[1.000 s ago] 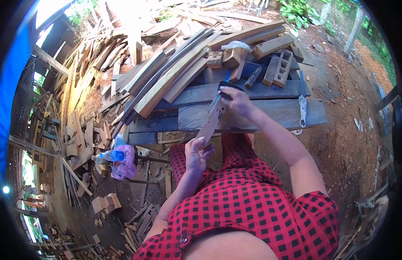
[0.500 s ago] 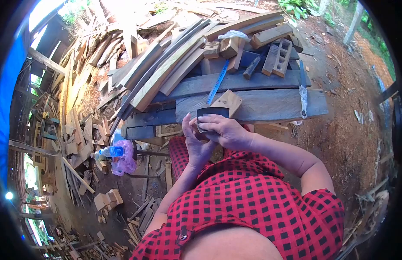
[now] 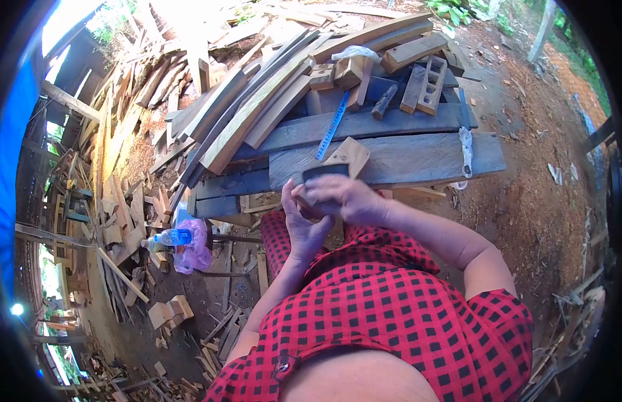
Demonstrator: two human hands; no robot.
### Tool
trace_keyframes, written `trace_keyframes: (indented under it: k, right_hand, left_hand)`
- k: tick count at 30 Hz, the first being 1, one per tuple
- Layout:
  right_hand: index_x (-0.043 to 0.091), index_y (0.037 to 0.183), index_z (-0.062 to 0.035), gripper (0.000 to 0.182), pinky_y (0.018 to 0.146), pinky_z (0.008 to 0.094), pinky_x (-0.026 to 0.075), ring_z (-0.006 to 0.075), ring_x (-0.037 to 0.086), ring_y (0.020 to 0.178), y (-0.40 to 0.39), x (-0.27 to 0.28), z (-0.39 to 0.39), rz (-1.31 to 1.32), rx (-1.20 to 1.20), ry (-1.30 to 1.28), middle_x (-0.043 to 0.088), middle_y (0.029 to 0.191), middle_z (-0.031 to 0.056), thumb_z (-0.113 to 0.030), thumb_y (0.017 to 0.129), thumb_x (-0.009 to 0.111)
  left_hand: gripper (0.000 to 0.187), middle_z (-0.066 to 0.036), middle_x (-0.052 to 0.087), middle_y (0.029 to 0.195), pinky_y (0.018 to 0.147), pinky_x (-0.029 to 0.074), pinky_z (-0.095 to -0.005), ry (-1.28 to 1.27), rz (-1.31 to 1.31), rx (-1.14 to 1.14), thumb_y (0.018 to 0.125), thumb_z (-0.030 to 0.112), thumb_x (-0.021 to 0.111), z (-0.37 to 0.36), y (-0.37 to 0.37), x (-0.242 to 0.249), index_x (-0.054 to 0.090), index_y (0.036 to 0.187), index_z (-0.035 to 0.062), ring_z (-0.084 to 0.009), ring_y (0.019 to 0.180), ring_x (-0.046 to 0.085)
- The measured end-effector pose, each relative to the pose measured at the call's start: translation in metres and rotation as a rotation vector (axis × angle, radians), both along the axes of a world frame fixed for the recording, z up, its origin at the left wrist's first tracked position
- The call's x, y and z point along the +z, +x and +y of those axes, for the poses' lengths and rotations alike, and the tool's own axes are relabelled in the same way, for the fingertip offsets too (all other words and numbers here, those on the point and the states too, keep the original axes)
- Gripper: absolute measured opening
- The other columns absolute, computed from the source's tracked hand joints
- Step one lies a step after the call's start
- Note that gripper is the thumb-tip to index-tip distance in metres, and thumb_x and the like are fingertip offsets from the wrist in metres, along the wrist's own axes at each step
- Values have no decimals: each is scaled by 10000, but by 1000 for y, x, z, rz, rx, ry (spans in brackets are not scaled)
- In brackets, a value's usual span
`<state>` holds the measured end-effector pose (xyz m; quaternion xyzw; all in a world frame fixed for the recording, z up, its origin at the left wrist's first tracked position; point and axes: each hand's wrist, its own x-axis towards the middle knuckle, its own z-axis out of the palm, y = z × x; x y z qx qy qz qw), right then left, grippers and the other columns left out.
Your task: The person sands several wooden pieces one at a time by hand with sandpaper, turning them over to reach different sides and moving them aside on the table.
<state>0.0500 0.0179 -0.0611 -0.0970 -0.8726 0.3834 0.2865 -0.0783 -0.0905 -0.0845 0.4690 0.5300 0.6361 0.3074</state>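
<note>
Close in front of my body, at the near edge of the bench, both hands work together. My left hand is closed around a small piece of wood, mostly hidden behind the fingers. Over it, my right hand presses a dark sheet of sandpaper, its fingers blurred by motion. Just beyond the sandpaper, a pale wooden block with an angled end rests on the bench plank. A blue measuring tape or ruler lies past the hands.
On the bench's far side are long curved timbers, a wooden piece with square holes and several blocks. A plastic bottle and a pink plastic bag are at left. Wood scraps litter the ground.
My right hand has shifted slightly to the right and its fingers have blurred, with the sandpaper still under them. My left hand stays in nearly the same place.
</note>
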Motion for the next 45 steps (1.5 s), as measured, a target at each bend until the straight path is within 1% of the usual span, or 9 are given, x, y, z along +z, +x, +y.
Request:
trace_keyframes:
  k: [4,7,13,17,19,21,25,33,45]
  right_hand:
    - [617,1132,-24,316,1019,336,397,289,541,1159,19,-51,87,-120,-424,-101,585,1223,159,-119,831,611]
    - [603,1177,-23,328,925,270,416,124,544,1038,31,-22,98,-288,-308,-426,622,1108,81,-130,867,605]
    - [586,1205,-14,319,814,291,477,115,559,903,23,24,44,196,-95,-609,611,1070,12,-123,906,612]
    - [590,1212,-34,303,832,244,463,59,541,894,45,58,47,-67,-167,-856,599,1070,11,-102,917,592]
    - [603,1197,-33,307,876,279,477,111,583,966,46,65,45,-56,-181,-829,626,1094,49,-101,898,609]
    - [627,1161,-32,311,924,311,471,205,590,1084,45,77,40,195,-280,-48,639,1132,108,-126,864,642]
    - [653,1116,-37,308,997,398,421,312,547,1162,47,110,35,-10,-266,387,608,1195,159,-127,821,662]
    - [645,1063,-24,316,974,414,425,326,557,1110,0,138,66,-278,-236,555,606,1174,160,-160,787,576]
    - [597,1149,57,376,1021,434,377,385,494,1195,8,131,52,-297,-217,559,546,1257,227,-30,791,521]
  left_hand:
    - [990,-134,384,1254,972,446,-381,-124,151,75,635,-73,702,-5,2,14,145,1427,131,-253,1164,485]
    - [996,-140,412,1227,951,459,-387,-42,229,57,631,-50,716,4,-1,23,143,1426,132,-265,1143,503]
    - [1015,-187,494,1221,867,505,-376,26,503,90,602,80,785,45,2,75,183,1419,114,-303,1073,579]
    - [994,-168,490,1225,832,520,-356,117,415,111,598,87,794,75,-4,65,221,1410,105,-260,1040,581]
    - [951,-145,524,1158,767,530,-320,155,440,142,594,85,801,86,-11,55,269,1382,97,-214,957,600]
    - [900,-129,552,1075,707,520,-290,2,198,-1,590,89,810,94,-3,52,314,1341,90,-173,879,612]
    - [852,-120,552,1032,678,505,-281,18,91,-45,577,98,824,107,0,54,361,1292,83,-135,808,591]
    - [682,-103,528,1077,863,480,-317,248,289,148,612,16,730,112,15,69,440,1229,52,-207,995,544]
    - [1027,-218,519,1154,932,450,-395,110,263,81,526,66,777,103,7,59,209,1381,47,-382,1102,546]
